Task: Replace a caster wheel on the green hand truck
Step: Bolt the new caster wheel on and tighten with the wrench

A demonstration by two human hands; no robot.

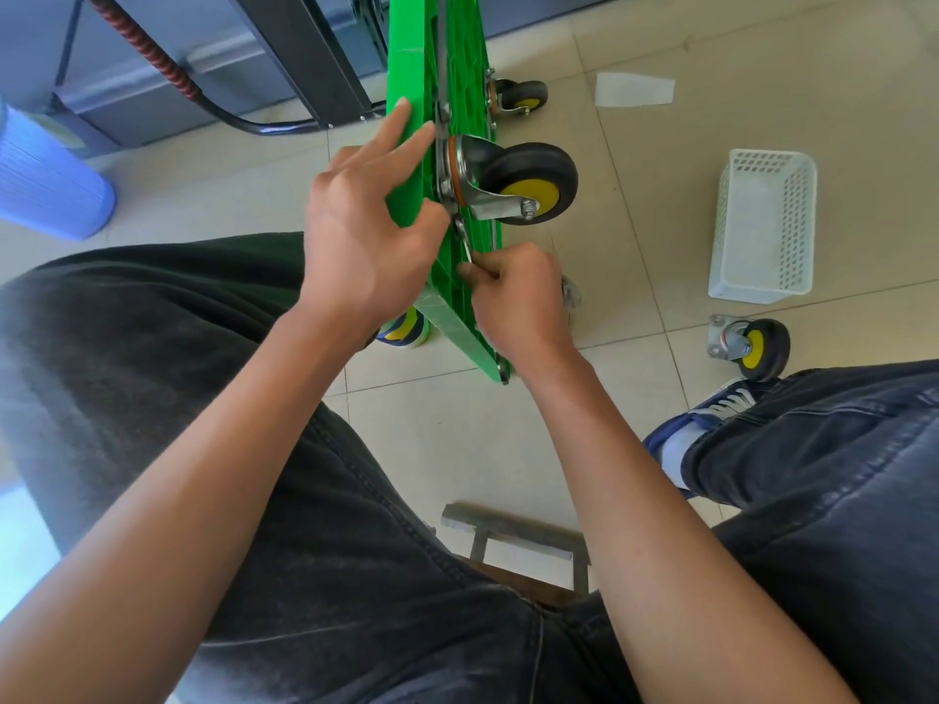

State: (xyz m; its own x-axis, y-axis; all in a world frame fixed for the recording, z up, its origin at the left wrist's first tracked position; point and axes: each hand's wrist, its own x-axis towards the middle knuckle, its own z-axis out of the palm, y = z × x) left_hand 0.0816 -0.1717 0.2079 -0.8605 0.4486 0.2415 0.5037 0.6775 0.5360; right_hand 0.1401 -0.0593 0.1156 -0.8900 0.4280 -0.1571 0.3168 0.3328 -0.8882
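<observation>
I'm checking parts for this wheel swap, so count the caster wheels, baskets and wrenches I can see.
Caster wheels: 3, namely near wheel on the cart, far wheel on the cart, loose wheel on the floor
Baskets: 1
Wrenches: 1
Total: 5

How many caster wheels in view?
3: one mounted by the hands, one mounted farther up the green hand truck, one loose on the floor. Others may be hidden.

Indoor utility or workshop-type area: beige tiled floor point(508, 449), dark metal cabinet point(305, 53) with a red-wrapped hose point(152, 53), blue ribbed container point(45, 180), white perforated basket point(762, 226).
</observation>
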